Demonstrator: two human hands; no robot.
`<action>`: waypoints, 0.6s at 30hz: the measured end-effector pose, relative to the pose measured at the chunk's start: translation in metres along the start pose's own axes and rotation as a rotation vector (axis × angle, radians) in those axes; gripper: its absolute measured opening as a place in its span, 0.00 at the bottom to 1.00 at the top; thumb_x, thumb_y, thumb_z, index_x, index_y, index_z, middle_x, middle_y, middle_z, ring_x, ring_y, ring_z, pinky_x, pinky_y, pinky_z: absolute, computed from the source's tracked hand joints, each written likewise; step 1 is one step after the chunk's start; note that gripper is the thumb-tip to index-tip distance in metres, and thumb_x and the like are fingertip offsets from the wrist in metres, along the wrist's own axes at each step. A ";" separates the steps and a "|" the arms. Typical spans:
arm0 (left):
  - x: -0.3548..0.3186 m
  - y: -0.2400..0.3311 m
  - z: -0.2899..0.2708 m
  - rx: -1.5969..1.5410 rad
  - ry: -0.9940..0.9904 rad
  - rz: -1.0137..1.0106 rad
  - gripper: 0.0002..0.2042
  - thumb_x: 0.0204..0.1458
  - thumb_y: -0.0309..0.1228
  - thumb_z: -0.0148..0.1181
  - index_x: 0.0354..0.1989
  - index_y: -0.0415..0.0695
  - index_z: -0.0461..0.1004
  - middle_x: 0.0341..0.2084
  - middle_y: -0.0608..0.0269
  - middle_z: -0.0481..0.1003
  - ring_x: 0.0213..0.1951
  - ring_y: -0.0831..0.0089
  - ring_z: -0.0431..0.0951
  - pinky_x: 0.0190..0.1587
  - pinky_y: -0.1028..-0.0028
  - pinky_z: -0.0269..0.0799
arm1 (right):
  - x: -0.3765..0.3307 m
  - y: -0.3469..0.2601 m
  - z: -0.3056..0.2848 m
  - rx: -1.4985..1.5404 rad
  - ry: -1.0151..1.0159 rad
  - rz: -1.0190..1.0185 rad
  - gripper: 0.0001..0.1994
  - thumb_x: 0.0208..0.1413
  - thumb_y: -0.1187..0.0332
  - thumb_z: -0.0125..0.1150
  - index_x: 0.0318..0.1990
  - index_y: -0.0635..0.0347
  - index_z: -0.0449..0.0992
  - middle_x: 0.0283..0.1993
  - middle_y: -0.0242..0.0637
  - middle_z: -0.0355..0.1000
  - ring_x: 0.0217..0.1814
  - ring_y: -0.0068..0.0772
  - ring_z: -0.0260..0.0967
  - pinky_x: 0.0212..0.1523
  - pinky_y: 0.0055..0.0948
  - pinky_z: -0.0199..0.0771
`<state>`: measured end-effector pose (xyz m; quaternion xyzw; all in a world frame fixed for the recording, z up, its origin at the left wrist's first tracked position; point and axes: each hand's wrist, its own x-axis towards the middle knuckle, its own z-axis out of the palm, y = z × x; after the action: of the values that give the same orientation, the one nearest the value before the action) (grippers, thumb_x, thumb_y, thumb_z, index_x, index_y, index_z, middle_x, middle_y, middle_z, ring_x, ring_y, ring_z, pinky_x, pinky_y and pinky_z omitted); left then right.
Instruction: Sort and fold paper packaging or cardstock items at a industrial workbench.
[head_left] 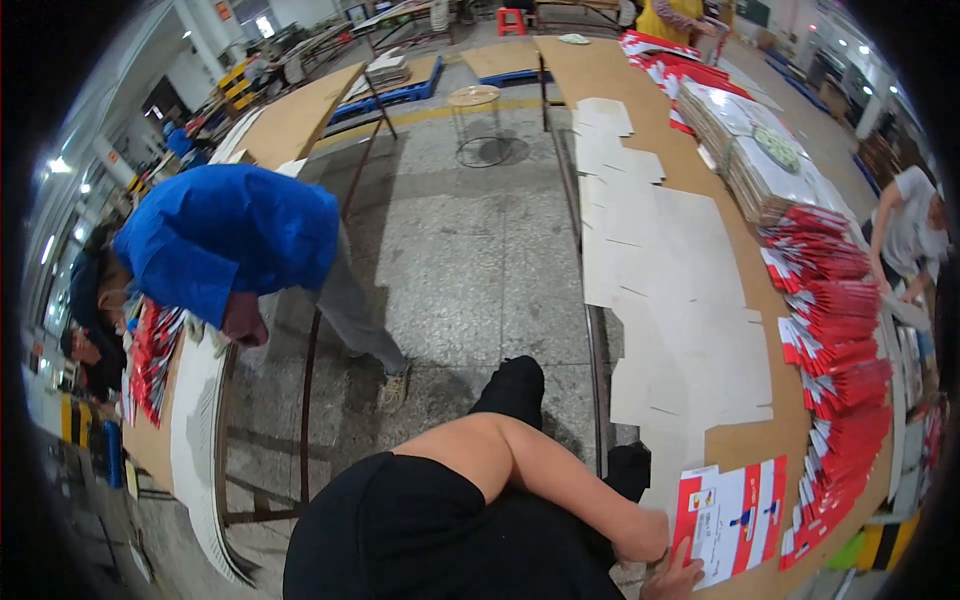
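A red and white printed cardboard sheet (735, 520) lies flat on the brown worktable at the lower right. My left hand (645, 537) is curled at the near left edge of this sheet, the arm bent across in front of me. What its fingers hold, if anything, is hidden. My right hand (676, 577) is at the sheet's lower left corner, its visible fingers apart and touching the printed side. Its wrist is cut off by the picture's lower edge. Directly beyond my hands, overlapping pale blank cardboard sheets (670, 270) run along the table.
A long row of folded red and white cartons (835, 360) lines the table's right side, with stacked flat boards (745, 150) behind it. A person in blue (230, 235) bends over another table on the left. A person in white (910, 235) stands at right. A wire-framed stool (475, 120) stands in the aisle.
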<state>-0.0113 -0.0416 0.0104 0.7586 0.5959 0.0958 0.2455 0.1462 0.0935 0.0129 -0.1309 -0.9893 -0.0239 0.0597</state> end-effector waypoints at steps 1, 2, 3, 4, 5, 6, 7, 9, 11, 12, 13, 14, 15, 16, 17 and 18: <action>-0.015 -0.004 -0.007 -0.018 0.005 -0.159 0.20 0.39 0.44 0.69 0.34 0.39 0.82 0.35 0.50 0.78 0.47 0.55 0.76 0.52 0.59 0.69 | 0.006 0.006 -0.007 0.085 -0.069 -0.073 0.24 0.59 0.62 0.55 0.61 0.61 0.69 0.32 0.56 0.67 0.33 0.57 0.65 0.37 0.49 0.65; -0.030 -0.013 -0.014 0.058 0.019 -0.229 0.18 0.43 0.42 0.65 0.37 0.40 0.82 0.38 0.50 0.79 0.48 0.53 0.76 0.50 0.52 0.68 | 0.012 0.012 -0.007 0.169 -0.141 -0.145 0.24 0.58 0.61 0.56 0.61 0.61 0.69 0.31 0.56 0.67 0.32 0.57 0.65 0.37 0.50 0.64; -0.030 -0.024 -0.003 0.367 -0.008 -0.440 0.21 0.46 0.42 0.62 0.45 0.39 0.79 0.45 0.45 0.77 0.54 0.49 0.73 0.55 0.47 0.64 | 0.022 0.038 0.025 0.208 -0.270 -0.150 0.29 0.58 0.59 0.57 0.67 0.55 0.64 0.48 0.58 0.70 0.49 0.60 0.68 0.49 0.55 0.65; -0.048 -0.036 -0.002 0.528 0.151 -0.546 0.28 0.48 0.42 0.59 0.56 0.38 0.72 0.57 0.40 0.69 0.62 0.45 0.65 0.64 0.46 0.55 | 0.028 0.025 0.025 0.220 -0.278 -0.169 0.29 0.58 0.59 0.57 0.67 0.55 0.64 0.48 0.58 0.70 0.49 0.60 0.68 0.49 0.55 0.65; -0.057 -0.052 0.005 0.442 0.287 -0.655 0.33 0.50 0.44 0.58 0.64 0.42 0.65 0.66 0.38 0.58 0.67 0.44 0.56 0.69 0.49 0.46 | 0.042 -0.007 0.008 0.068 -0.214 -0.163 0.32 0.59 0.57 0.56 0.69 0.53 0.59 0.60 0.54 0.62 0.61 0.59 0.59 0.57 0.60 0.58; -0.069 -0.065 0.008 0.439 0.286 -0.676 0.33 0.50 0.44 0.58 0.64 0.42 0.65 0.66 0.38 0.58 0.67 0.44 0.56 0.69 0.49 0.46 | 0.049 -0.028 -0.006 -0.085 -0.142 -0.147 0.34 0.59 0.56 0.55 0.72 0.50 0.54 0.72 0.50 0.54 0.72 0.58 0.51 0.64 0.65 0.52; -0.081 -0.077 0.009 0.370 0.431 -0.462 0.33 0.50 0.45 0.58 0.65 0.45 0.63 0.67 0.38 0.55 0.68 0.45 0.55 0.69 0.50 0.45 | 0.050 -0.032 -0.015 0.071 -0.356 -0.016 0.36 0.61 0.52 0.51 0.75 0.43 0.46 0.80 0.38 0.32 0.81 0.52 0.27 0.70 0.70 0.33; -0.092 -0.096 0.016 0.348 0.678 -0.146 0.29 0.53 0.47 0.56 0.64 0.52 0.64 0.64 0.38 0.58 0.66 0.45 0.58 0.68 0.52 0.49 | 0.042 -0.031 -0.009 0.066 -0.332 -0.022 0.35 0.62 0.51 0.50 0.75 0.41 0.46 0.80 0.39 0.34 0.80 0.53 0.30 0.70 0.69 0.34; -0.085 -0.108 0.017 0.406 0.651 -0.099 0.26 0.54 0.47 0.55 0.61 0.51 0.66 0.61 0.39 0.61 0.64 0.45 0.60 0.65 0.52 0.55 | 0.033 -0.029 -0.005 0.061 -0.280 -0.017 0.33 0.63 0.51 0.46 0.75 0.38 0.46 0.78 0.41 0.40 0.79 0.56 0.36 0.69 0.68 0.38; -0.083 -0.112 0.019 0.458 0.619 -0.030 0.23 0.54 0.46 0.55 0.57 0.51 0.69 0.59 0.41 0.64 0.62 0.45 0.63 0.61 0.52 0.60 | 0.031 -0.028 -0.006 0.058 -0.279 -0.034 0.33 0.63 0.51 0.46 0.75 0.38 0.46 0.78 0.41 0.40 0.79 0.56 0.36 0.69 0.68 0.38; -0.072 -0.105 0.002 0.411 0.403 -0.073 0.17 0.54 0.45 0.54 0.49 0.54 0.74 0.53 0.49 0.70 0.57 0.48 0.69 0.50 0.53 0.67 | 0.025 -0.022 -0.008 0.087 -0.250 -0.007 0.32 0.64 0.53 0.45 0.74 0.40 0.47 0.77 0.44 0.43 0.78 0.57 0.39 0.69 0.66 0.39; -0.061 -0.098 -0.014 0.402 0.409 -0.071 0.17 0.54 0.45 0.54 0.49 0.54 0.74 0.53 0.49 0.70 0.57 0.48 0.69 0.50 0.53 0.67 | 0.017 -0.015 -0.009 0.118 -0.222 0.011 0.31 0.64 0.54 0.44 0.74 0.43 0.48 0.76 0.46 0.46 0.77 0.59 0.42 0.70 0.65 0.40; -0.049 -0.094 -0.031 0.392 0.207 -0.089 0.14 0.54 0.46 0.54 0.45 0.56 0.74 0.49 0.56 0.73 0.54 0.52 0.72 0.44 0.57 0.69 | 0.007 0.006 0.012 0.125 0.043 -0.101 0.29 0.65 0.55 0.43 0.72 0.49 0.55 0.73 0.52 0.53 0.74 0.62 0.48 0.68 0.60 0.48; -0.040 -0.092 -0.045 0.378 0.003 -0.111 0.12 0.53 0.46 0.53 0.41 0.58 0.75 0.44 0.62 0.76 0.51 0.56 0.75 0.37 0.60 0.71 | 0.005 0.008 0.005 0.123 0.034 -0.116 0.29 0.65 0.55 0.43 0.72 0.49 0.55 0.73 0.52 0.53 0.74 0.62 0.48 0.68 0.60 0.48; -0.026 -0.090 -0.053 0.371 -0.072 -0.115 0.16 0.51 0.52 0.56 0.46 0.62 0.76 0.47 0.63 0.76 0.52 0.61 0.75 0.40 0.59 0.69 | 0.001 0.007 -0.012 0.240 0.200 -0.120 0.28 0.65 0.55 0.43 0.71 0.52 0.57 0.72 0.54 0.54 0.73 0.63 0.50 0.67 0.59 0.51; -0.025 -0.089 -0.051 0.359 -0.059 -0.120 0.16 0.51 0.52 0.56 0.46 0.62 0.76 0.47 0.63 0.76 0.52 0.61 0.75 0.40 0.59 0.69 | -0.004 0.007 -0.025 0.358 0.364 -0.124 0.28 0.65 0.55 0.42 0.70 0.54 0.60 0.70 0.57 0.56 0.71 0.64 0.51 0.66 0.57 0.54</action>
<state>-0.1166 -0.0366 0.0149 0.7557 0.6402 -0.0493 0.1289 0.1548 0.0977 0.0370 -0.0509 -0.9569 0.1246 0.2574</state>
